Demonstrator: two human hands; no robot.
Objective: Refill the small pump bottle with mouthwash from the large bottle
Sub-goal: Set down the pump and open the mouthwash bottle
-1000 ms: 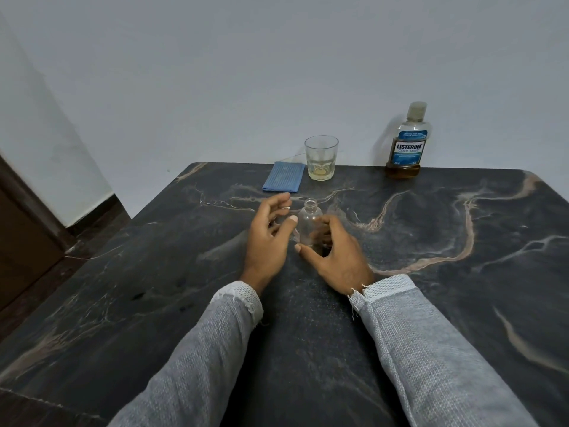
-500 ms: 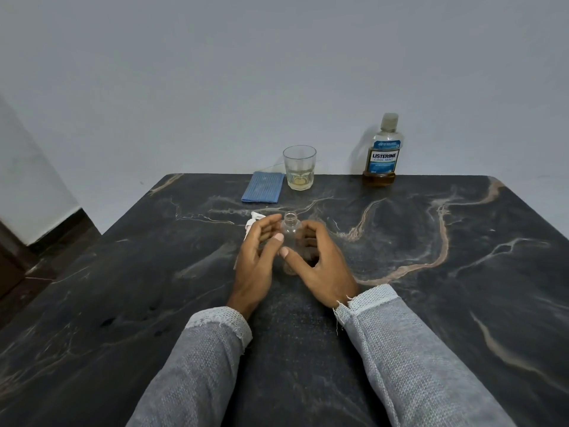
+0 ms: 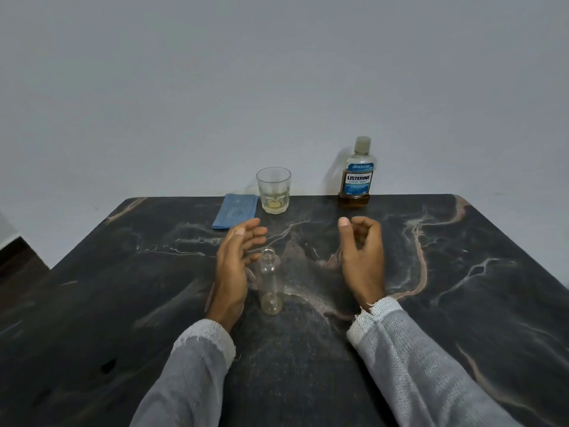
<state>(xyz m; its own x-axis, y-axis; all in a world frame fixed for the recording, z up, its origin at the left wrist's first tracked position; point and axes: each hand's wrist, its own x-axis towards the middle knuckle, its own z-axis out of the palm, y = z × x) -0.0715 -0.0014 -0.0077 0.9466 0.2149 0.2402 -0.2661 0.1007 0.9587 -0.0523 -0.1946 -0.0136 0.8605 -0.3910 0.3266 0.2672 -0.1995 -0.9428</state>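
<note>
Grip: none on either side; both hands free of any object.
Left hand (image 3: 234, 266): raised on edge just left of the small bottle, palm facing right, fingers (image 3: 255, 231) extended and slightly spread, pointing away toward the far edge; thumb up along the near side. Contact with the bottle not evident; a narrow gap shows at the fingers, uncertain lower down at the palm.
Right hand (image 3: 363, 252): well to the right of the small bottle, apart from it, palm facing left, thumb upright, fingers loosely curled inward around nothing.
Sleeves: pale grey knit, frayed at both cuffs; forearms entering from the near edge, angled inward.
Small bottle (image 3: 271, 283): clear, upright on the table between the two hands, nearer the left one; neck open, no pump fitted; appears nearly empty, faint yellowish tint at the base.
Large bottle (image 3: 355, 174): upright at the far edge against the wall, capped, blue label, amber liquid low in the body; well apart from both hands.
Glass (image 3: 274, 189): upright at the far edge, left of the large bottle, a little yellowish liquid at the bottom.
Cloth (image 3: 235, 211): blue, folded flat, touching or just beside the glass on its left.
Table (image 3: 462, 303): dark stone with pale veins.
</note>
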